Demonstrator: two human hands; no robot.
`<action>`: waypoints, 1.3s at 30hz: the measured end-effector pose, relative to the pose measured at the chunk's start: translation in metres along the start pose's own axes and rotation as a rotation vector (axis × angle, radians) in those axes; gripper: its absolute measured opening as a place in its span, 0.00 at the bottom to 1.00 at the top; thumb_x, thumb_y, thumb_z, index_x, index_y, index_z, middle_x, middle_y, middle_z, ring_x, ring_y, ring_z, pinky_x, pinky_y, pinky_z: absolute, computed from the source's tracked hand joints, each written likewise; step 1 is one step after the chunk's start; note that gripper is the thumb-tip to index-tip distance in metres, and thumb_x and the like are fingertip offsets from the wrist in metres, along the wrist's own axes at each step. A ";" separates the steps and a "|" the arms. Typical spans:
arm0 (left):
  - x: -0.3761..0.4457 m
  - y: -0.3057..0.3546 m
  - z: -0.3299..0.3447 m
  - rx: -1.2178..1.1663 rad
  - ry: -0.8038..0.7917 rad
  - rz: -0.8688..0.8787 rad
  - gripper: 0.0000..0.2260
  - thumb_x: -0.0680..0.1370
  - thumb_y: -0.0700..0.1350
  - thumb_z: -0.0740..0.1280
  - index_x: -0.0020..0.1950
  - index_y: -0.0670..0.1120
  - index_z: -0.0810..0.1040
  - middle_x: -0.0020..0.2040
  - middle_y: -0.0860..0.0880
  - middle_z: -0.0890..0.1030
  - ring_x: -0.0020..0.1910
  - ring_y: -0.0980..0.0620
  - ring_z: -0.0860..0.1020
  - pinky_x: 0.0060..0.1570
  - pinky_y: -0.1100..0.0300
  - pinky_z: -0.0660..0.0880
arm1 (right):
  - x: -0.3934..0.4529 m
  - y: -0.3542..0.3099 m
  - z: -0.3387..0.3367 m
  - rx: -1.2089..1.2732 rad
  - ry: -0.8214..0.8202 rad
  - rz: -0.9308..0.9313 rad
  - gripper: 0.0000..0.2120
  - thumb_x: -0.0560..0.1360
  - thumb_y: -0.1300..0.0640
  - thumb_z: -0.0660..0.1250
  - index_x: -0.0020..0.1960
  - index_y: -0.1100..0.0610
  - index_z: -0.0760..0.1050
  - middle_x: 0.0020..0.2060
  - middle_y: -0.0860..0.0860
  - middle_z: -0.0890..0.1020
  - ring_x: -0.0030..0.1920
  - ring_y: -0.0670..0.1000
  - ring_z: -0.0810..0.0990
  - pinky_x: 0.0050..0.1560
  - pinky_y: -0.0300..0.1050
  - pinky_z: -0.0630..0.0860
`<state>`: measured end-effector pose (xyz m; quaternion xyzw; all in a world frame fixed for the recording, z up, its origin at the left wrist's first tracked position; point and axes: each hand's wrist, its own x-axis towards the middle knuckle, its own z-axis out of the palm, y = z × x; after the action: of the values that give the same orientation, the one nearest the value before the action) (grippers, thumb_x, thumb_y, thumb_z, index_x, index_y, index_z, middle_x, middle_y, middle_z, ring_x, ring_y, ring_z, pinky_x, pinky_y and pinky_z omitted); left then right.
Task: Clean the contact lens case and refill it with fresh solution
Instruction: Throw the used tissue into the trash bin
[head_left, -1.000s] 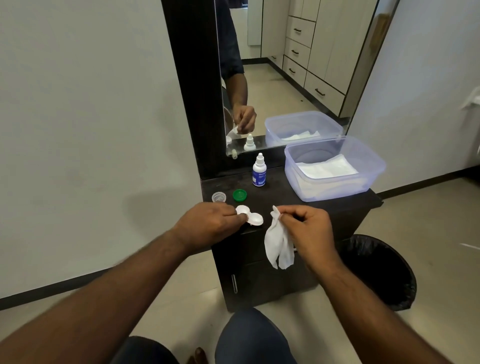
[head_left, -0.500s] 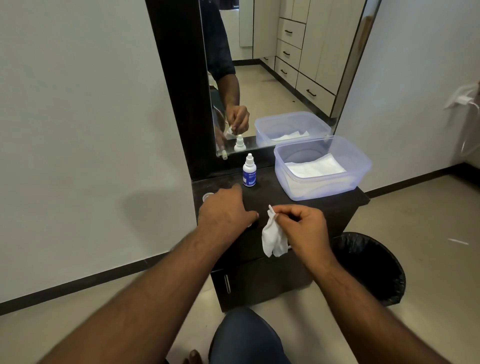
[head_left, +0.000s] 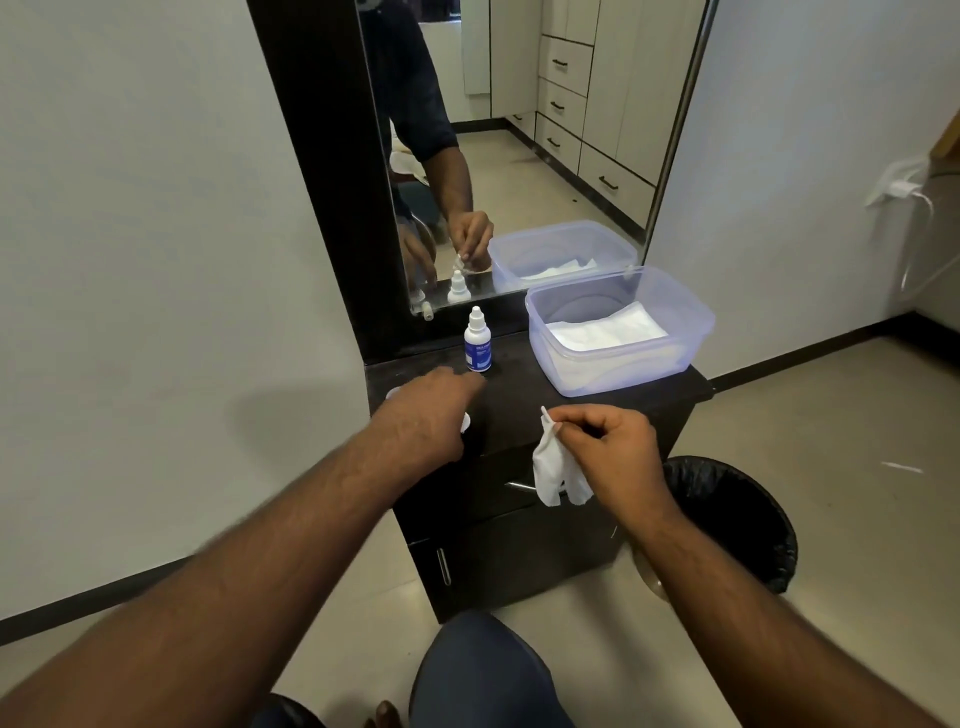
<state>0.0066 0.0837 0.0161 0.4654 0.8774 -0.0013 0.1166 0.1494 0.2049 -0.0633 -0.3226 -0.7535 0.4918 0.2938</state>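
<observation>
My left hand (head_left: 431, 415) has left the lens case (head_left: 465, 422) and now stretches up-frame across the dark cabinet top (head_left: 524, 410), fingers extended and holding nothing, tips just short of the solution bottle (head_left: 478, 343) at centre. So wiping looks finished and refilling comes next, I judge. My right hand (head_left: 608, 452), lower right of centre, still pinches the tissue (head_left: 553, 467). Only the case's white edge peeks beside my left hand.

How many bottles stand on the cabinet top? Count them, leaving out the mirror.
1. The dropper bottle stands upright at the back of the cabinet top, against the mirror's base, left of the plastic tub. The left hand covers part of the top, so something small could be hidden.
</observation>
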 end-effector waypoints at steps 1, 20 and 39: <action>-0.001 0.009 0.002 0.019 0.035 0.045 0.26 0.72 0.40 0.72 0.68 0.49 0.69 0.65 0.44 0.72 0.64 0.44 0.72 0.57 0.53 0.72 | 0.000 0.001 -0.004 0.001 0.002 -0.003 0.08 0.75 0.61 0.69 0.53 0.57 0.83 0.45 0.50 0.84 0.46 0.46 0.82 0.47 0.36 0.78; 0.087 0.168 0.057 -0.012 0.303 0.379 0.12 0.78 0.37 0.63 0.60 0.44 0.78 0.58 0.45 0.77 0.56 0.46 0.75 0.52 0.54 0.74 | 0.041 0.100 -0.183 -0.181 0.319 0.142 0.07 0.74 0.65 0.68 0.49 0.58 0.83 0.41 0.48 0.84 0.37 0.35 0.81 0.40 0.24 0.73; 0.092 0.161 0.068 0.027 0.305 0.372 0.22 0.76 0.34 0.66 0.70 0.47 0.72 0.64 0.47 0.75 0.61 0.46 0.73 0.59 0.51 0.75 | 0.032 0.109 -0.164 -0.321 0.277 0.168 0.07 0.73 0.62 0.69 0.50 0.56 0.83 0.42 0.45 0.83 0.45 0.42 0.80 0.51 0.34 0.74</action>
<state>0.1028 0.2426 -0.0521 0.6155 0.7838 0.0787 -0.0253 0.2762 0.3536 -0.1043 -0.4911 -0.7452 0.3393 0.2972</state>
